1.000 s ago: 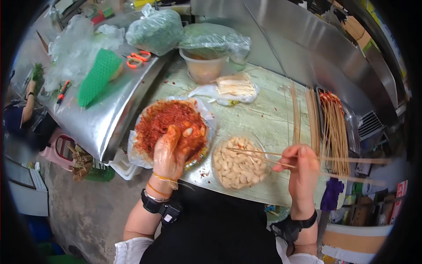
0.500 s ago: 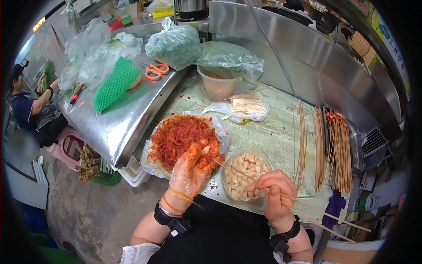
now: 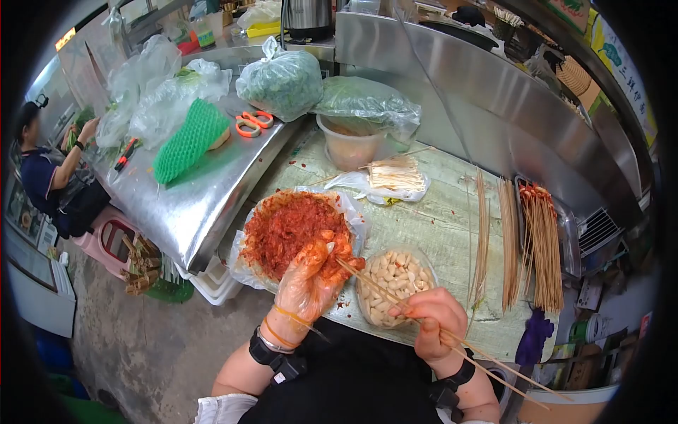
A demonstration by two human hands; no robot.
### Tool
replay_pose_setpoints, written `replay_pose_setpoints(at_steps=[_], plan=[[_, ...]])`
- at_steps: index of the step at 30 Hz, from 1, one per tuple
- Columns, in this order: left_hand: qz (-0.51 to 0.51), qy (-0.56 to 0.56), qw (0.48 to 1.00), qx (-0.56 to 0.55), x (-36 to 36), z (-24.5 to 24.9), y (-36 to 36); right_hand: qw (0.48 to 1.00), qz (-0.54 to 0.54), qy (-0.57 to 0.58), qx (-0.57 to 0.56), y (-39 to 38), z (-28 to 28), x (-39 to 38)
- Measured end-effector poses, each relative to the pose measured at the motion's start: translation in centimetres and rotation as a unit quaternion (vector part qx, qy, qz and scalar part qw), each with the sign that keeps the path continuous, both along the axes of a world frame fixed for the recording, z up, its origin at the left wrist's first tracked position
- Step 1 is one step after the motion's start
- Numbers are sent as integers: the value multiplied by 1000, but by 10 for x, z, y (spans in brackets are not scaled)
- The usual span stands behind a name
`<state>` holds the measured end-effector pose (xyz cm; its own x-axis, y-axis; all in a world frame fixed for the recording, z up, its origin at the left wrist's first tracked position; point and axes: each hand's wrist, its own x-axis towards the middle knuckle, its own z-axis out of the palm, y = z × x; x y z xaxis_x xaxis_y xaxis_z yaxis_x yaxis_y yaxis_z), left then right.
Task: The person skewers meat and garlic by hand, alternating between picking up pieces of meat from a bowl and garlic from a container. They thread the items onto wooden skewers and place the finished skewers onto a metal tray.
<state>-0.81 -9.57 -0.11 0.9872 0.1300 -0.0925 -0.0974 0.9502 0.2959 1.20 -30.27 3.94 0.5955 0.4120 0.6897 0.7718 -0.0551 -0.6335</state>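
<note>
My left hand [image 3: 311, 275], in a clear glove smeared with red paste, is closed around some red-coated food at the edge of the bowl of red mixture [image 3: 293, 230]. A pale clove shows between its fingers. My bare right hand [image 3: 432, 321] grips wooden skewers [image 3: 487, 362]; their upper ends reach the food in my left hand. Between and beyond the hands is a clear tub of peeled cloves [image 3: 395, 279]. Skewers with red-coated tips [image 3: 542, 240] lie in a metal tray at the right, beside rows of bare skewers [image 3: 507, 244].
Behind the bowl are a plastic tub [image 3: 351, 145], bagged greens [image 3: 281, 83] and a bundle of white pieces [image 3: 395, 174]. Orange-handled scissors [image 3: 253, 124] and green foam netting [image 3: 187, 145] lie on the steel counter [image 3: 205, 201]. A person [image 3: 53, 169] sits at far left.
My right hand has shifted slightly left and down, and the outer ends of the skewers have swung downward and left. The fingers of my left hand have closed further around the food.
</note>
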Motion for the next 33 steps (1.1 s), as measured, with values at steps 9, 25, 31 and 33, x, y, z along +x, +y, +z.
replay_pose_setpoints(at_steps=[9,25,31,33], plan=[[-7,-25,999,-35,-5,-3,-2,999,22,-32,-20,-3,5,-2],[40,-13,998,-48,-3,-14,-3,998,29,-53,23,6,-9,2],[41,-10,997,-62,-1,-21,-1,996,46,-79,8,12,-8,7],[51,-1,999,-18,1,-19,0,995,64,-70,-9,16,-5,9]])
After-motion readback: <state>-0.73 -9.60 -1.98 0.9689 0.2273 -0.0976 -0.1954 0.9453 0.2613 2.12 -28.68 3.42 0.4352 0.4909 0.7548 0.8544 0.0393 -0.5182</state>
